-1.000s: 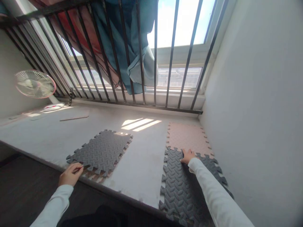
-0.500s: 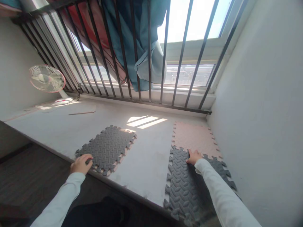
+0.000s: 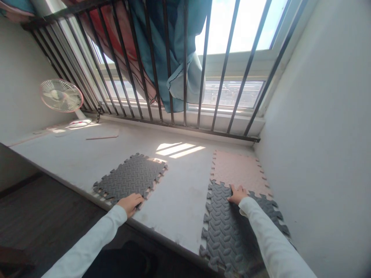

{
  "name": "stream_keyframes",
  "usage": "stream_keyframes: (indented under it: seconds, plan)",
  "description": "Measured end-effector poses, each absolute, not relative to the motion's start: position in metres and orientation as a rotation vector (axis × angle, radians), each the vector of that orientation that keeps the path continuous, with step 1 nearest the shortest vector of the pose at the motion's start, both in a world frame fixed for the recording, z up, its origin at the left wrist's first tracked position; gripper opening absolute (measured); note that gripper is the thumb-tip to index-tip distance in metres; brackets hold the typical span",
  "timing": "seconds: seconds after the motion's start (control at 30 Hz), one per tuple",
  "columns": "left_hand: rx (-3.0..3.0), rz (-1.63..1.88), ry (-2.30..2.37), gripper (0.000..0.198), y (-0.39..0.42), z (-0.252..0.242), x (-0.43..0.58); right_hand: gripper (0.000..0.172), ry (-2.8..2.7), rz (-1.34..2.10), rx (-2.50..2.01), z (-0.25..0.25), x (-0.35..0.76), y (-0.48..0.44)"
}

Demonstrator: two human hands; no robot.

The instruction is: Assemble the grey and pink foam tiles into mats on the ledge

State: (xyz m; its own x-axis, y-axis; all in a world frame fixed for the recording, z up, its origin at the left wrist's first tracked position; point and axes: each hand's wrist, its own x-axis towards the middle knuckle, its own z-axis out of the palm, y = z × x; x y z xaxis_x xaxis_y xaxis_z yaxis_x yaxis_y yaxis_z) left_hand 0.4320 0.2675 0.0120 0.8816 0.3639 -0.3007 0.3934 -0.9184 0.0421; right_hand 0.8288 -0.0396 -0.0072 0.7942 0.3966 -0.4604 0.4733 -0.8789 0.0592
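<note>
My left hand [image 3: 130,203] is at the near right corner of a stack of foam mats, its fingers curled over the edge of the top grey foam mat [image 3: 131,175]. The thumb is mostly hidden. Pink jigsaw edges peek out below that grey mat. My right hand [image 3: 237,194] rests with fingers apart on another grey foam mat [image 3: 223,224], by its far edge. Beyond that edge lies a pink foam mat [image 3: 237,170], meeting the grey one along the toothed seam. My right sleeve covers part of the grey mat.
Both mat groups lie on a white ledge [image 3: 179,200] with a dark floor [image 3: 58,224] below its front edge. A metal railing [image 3: 185,77] runs along the window, with curtains behind it. A fan [image 3: 62,96] stands far left; a white wall [image 3: 319,135] bounds the right.
My left hand has moved right along the front of the mat stack, from its near left side to the near right corner. My right hand stays in the same place.
</note>
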Motion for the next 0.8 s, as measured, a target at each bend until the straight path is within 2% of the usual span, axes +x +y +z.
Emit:
stream_keyframes:
  seconds: [0.17, 0.57, 0.8]
  plan:
    - [2.925, -0.460, 0.639, 0.043, 0.264, 0.007, 0.437, 0.081, 0.665, -0.692, 2.807, -0.004, 0.828, -0.039]
    - [2.972, -0.387, 0.503, 0.038, 0.259, -0.001, 0.437, 0.078, 0.703, -0.630, 2.828, -0.025, 0.838, -0.041]
    - [2.971, -0.581, 0.584, 0.039, 0.259, 0.004, 0.447, 0.079, 0.685, -0.698, 2.831, -0.010, 0.830, -0.040]
